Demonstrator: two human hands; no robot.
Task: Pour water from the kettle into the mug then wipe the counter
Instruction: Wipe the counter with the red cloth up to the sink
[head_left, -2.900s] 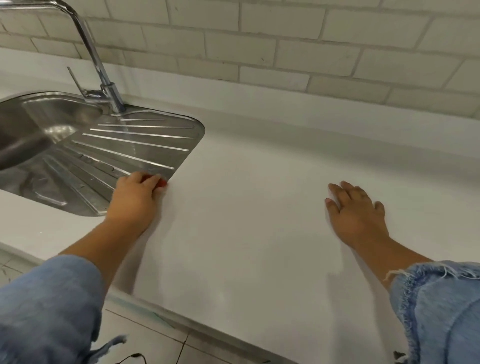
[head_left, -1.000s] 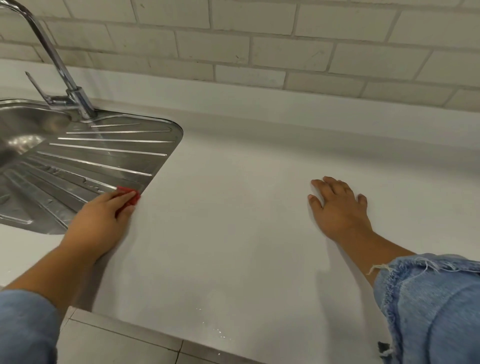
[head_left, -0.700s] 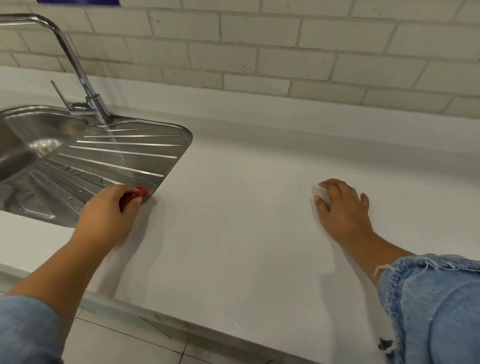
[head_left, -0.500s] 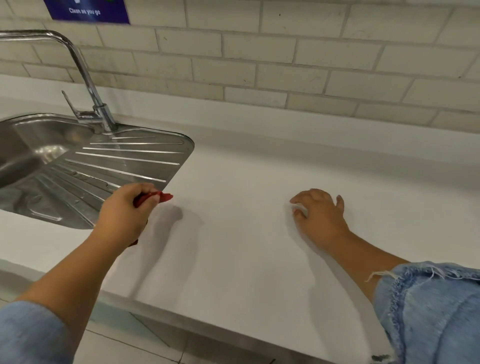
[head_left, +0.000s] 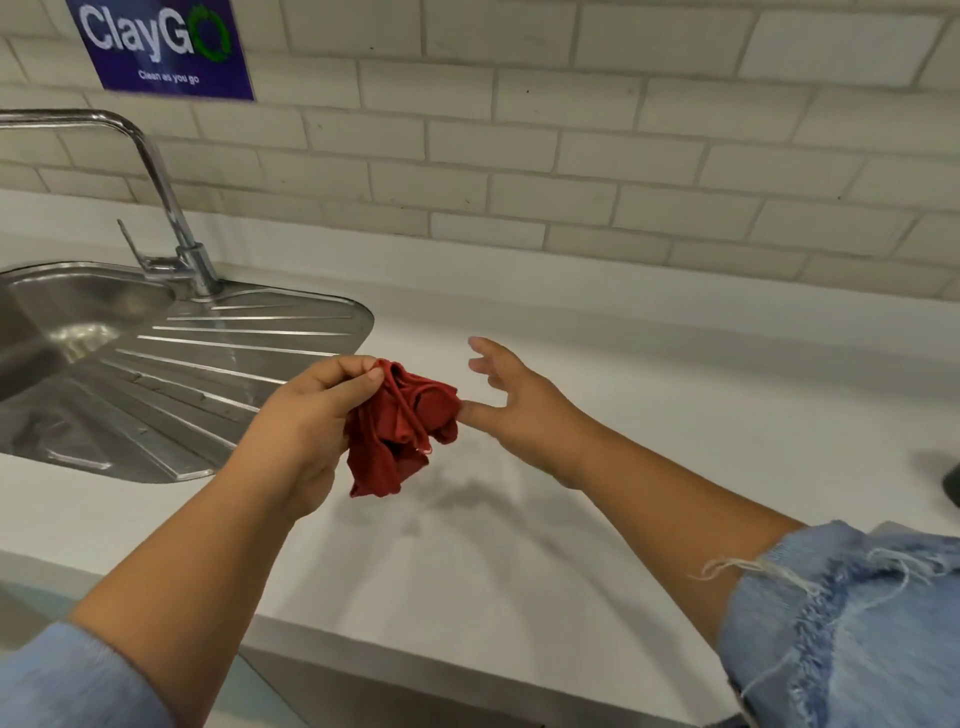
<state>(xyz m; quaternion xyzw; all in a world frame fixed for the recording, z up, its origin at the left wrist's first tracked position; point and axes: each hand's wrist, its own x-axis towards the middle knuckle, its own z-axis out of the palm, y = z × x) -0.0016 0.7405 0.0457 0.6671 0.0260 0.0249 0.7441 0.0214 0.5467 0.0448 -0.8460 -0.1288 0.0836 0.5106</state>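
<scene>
blue sign (head_left: 166, 47) on the tile wall (head_left: 571, 156) reads "claygo", smaller line under it "clean as you go". steel sink (head_left: 171, 384) at left with a ribbed drainboard, tall bent faucet (head_left: 171, 208) at its back edge. sink bowl looks bare where visible, part of it is cut off by the frame edge. white counter (head_left: 675, 415) runs right from the sink, hand shadows on it. dark object (head_left: 951, 483) clipped at the far right edge, cannot tell what it is. left hand (head_left: 306, 431) is raised above the counter, fingers clenched around a bunched red cloth (head_left: 400, 431), which hangs down from the grip just clear of the counter. right hand (head_left: 519, 405) is beside it, fingers spread and released, thumb tip touching the cloth's right side. frayed denim sleeve (head_left: 841, 613) on the right arm, blue sleeve (head_left: 67, 680) on the left.
</scene>
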